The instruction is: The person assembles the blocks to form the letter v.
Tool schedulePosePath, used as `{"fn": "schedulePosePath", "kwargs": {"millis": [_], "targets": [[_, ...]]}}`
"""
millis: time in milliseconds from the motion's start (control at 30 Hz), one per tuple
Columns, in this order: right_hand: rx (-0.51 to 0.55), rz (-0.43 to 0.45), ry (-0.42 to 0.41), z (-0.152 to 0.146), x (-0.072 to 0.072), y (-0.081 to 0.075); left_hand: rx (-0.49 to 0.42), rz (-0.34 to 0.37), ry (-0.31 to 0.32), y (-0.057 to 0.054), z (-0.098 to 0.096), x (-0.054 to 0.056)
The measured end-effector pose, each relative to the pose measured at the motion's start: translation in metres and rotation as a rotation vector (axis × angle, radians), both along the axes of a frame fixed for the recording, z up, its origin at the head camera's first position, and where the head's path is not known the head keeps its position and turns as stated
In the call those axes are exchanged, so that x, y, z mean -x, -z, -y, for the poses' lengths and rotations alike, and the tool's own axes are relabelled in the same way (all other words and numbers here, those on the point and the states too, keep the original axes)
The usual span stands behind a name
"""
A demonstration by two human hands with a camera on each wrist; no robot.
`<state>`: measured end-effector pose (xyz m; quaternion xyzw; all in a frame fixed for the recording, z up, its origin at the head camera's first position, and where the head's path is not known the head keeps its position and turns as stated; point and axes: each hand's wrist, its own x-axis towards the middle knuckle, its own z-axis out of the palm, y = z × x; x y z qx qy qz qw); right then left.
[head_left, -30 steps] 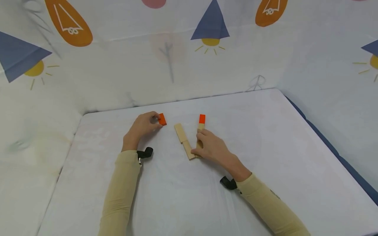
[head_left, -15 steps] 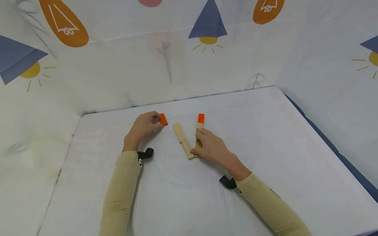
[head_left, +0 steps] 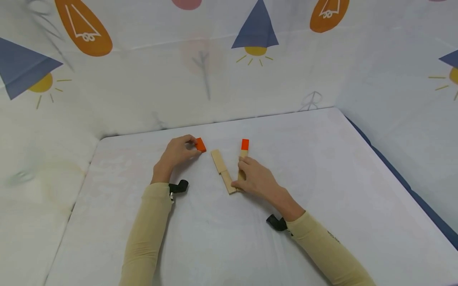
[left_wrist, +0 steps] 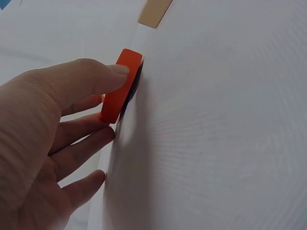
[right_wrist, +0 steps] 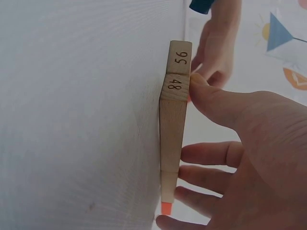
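Note:
My left hand (head_left: 179, 152) pinches an orange block (left_wrist: 122, 87) low over the white table, thumb on its near face and fingers behind. To its right, wooden blocks (head_left: 218, 161) laid end to end form one arm of a V. A second row of wooden blocks (right_wrist: 171, 136) makes the other arm, with an orange block (head_left: 245, 144) at its far end. Over this second row is my right hand (head_left: 259, 178), its fingertips resting along the top and its thumb at the near end, where the rows meet. The end faces there read 48 and 56.
A white cloth-covered table (head_left: 222, 242) lies beneath both hands. Behind it hangs a white curtain (head_left: 150, 91) printed with orange and blue shapes. Each wrist carries a small black camera mount (head_left: 277, 222).
My left hand has slid slightly to the right with the orange block, bringing it closer to the left row of wooden blocks. The right hand and the rows keep their place.

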<state>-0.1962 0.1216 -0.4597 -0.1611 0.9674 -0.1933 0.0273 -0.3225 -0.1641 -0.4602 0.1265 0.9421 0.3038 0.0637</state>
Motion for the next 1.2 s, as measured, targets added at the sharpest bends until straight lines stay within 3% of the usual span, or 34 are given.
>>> {"fn": "schedulePosePath", "kwargs": {"millis": [533, 800, 1200], "targets": [[0.003, 0.024, 0.018, 0.001, -0.002, 0.005, -0.055, -0.036, 0.042, 0.006, -0.008, -0.003], [-0.017, 0.000, -0.001, 0.002, -0.001, 0.004, -0.075, -0.021, 0.031, 0.001, -0.012, -0.005], [-0.019, 0.037, 0.010, 0.000, 0.000, -0.002, -0.092, -0.016, 0.057, -0.004, -0.029, -0.001]]}}
